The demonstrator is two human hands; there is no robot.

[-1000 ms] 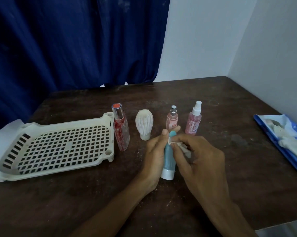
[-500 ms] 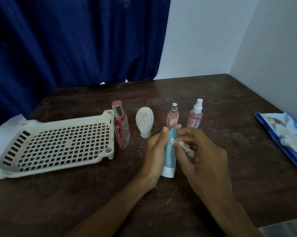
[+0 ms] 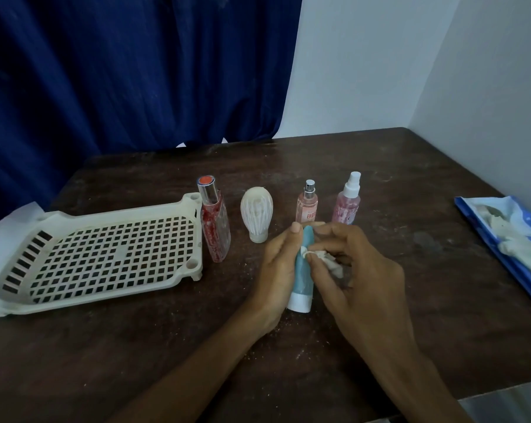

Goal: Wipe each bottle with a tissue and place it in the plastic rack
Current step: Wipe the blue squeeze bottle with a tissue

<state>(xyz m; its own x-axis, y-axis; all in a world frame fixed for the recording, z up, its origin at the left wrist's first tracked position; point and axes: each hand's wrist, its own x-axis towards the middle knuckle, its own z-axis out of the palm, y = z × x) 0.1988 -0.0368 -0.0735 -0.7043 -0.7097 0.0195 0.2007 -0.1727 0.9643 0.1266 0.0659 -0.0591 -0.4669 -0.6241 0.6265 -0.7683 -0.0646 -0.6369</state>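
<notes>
Teal bottle (image 3: 302,270): white cap down, tilted, gripped by the left hand (image 3: 276,270) at the desk's (image 3: 411,285) front centre. Cannot tell whether the cap touches the desk. Right hand (image 3: 359,279) pinches a crumpled tissue (image 3: 322,259) against the bottle's upper side.

Risks:
- The tissue looks frayed, so shreds may cling to the bottle.
- The narrow, smooth body could slip under rubbing.
- The pink bottle (image 3: 307,206) stands just behind the fingertips and could be knocked.
- The red bottle (image 3: 215,224) stands beside the corner of the rack (image 3: 120,209), in the likely carrying path.
</notes>
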